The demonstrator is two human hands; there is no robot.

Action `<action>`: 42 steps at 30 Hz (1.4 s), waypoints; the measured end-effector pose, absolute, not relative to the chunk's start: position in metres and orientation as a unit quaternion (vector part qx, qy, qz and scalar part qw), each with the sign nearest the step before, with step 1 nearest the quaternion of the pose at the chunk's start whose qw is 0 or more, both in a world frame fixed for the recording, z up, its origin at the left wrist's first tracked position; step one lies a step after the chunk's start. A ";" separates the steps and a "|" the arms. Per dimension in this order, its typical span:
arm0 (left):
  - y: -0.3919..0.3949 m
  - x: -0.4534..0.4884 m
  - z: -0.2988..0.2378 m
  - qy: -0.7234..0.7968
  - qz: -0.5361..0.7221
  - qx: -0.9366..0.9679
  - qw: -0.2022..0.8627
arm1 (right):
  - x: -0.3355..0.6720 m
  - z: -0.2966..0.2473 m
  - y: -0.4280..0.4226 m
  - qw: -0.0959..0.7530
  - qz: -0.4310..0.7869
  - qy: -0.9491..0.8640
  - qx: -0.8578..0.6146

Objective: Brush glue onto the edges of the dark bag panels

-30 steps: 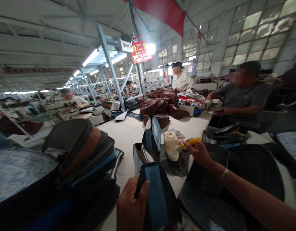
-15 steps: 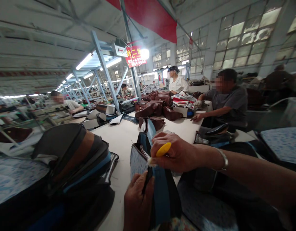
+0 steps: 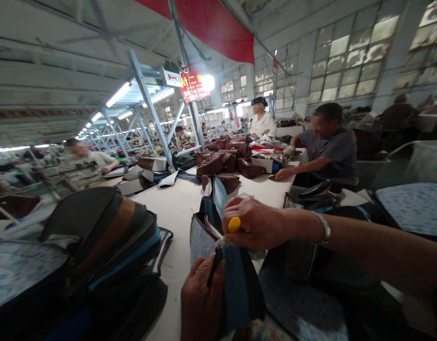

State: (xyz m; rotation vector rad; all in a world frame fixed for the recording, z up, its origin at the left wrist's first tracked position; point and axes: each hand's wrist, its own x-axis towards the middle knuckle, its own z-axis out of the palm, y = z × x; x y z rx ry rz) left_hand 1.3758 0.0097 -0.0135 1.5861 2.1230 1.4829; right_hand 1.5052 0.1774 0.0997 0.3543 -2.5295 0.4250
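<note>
A half-made bag (image 3: 237,289), dark with a blue band and a pale blue patterned lining, lies in front of me. My left hand (image 3: 201,296) is closed on the bag's black edge, pinching it between thumb and fingers. Just above it, my right hand (image 3: 257,222) is wrapped round a tool with a yellow handle (image 3: 234,224); the handle's rounded end faces me and its working tip is hidden. Whitish material (image 3: 220,243) shows under the right fingertips, by the pinched edge.
A stack of dark bags (image 3: 108,237) stands on the white table (image 3: 168,203) at left. More bag pieces (image 3: 310,293) lie at right. Brown leather bags (image 3: 218,161) are piled further back. A co-worker (image 3: 328,142) sits at the right side, another person (image 3: 263,121) behind.
My right hand has turned the tool, so the yellow handle now points more toward me. The left hand keeps its grip on the bag's edge. The whole view has shifted slightly.
</note>
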 end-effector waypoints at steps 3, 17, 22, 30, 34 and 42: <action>0.008 1.374 -0.017 0.697 0.483 0.529 0.034 | 1.510 0.104 0.180 0.293 0.138 -0.942 0.087; 0.012 1.376 -0.022 0.691 0.477 0.543 0.007 | 1.493 0.103 0.162 0.337 0.251 -0.906 0.037; 0.009 1.374 -0.023 0.683 0.444 0.578 -0.056 | 1.498 0.095 0.173 0.281 0.192 -0.940 0.035; 0.015 1.379 -0.037 0.633 0.223 0.625 -0.399 | 1.500 0.114 0.163 0.277 0.162 -0.947 0.032; 0.018 1.385 -0.034 0.607 0.208 0.636 -0.429 | 1.494 0.115 0.161 0.201 0.077 -0.976 0.040; 0.021 1.386 -0.032 0.603 0.191 0.646 -0.428 | 1.485 0.127 0.156 0.142 0.030 -0.989 0.033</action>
